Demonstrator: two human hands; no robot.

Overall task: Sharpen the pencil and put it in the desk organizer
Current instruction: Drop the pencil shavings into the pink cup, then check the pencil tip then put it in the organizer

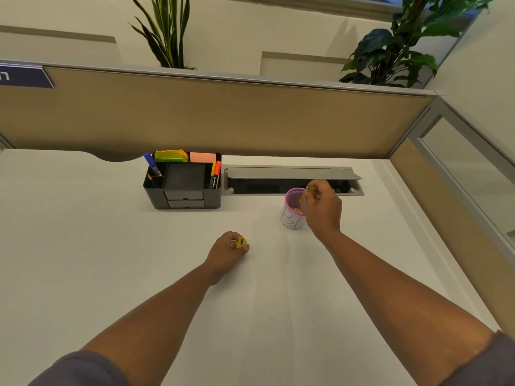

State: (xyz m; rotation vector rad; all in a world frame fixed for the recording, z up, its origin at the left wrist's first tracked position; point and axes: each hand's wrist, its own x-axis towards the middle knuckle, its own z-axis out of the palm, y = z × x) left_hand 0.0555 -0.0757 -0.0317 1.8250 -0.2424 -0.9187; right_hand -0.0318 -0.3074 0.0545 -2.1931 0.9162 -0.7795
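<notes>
Two bare forearms are stretched forward over a white desk (111, 246), with grey sleeves seen at the lower corners. A small yellow sharpener (241, 242) is pinched in the curled fingers of the left hand (227, 253), whose heel rests on the desk. Farther out and to the right, the right hand (323, 208) is closed around a yellow pencil (308, 194), held over the rim of a small pink-rimmed cup (291, 215) with shavings inside. To the left of the cup, well apart, a black organizer (184, 188) is set near the back edge, with pens and coloured sticky notes stood in its compartments. Behind the cup, an open cable tray (292, 181) is sunk into the desk. A tan partition (223, 118) and leafy plants are seen beyond.
</notes>
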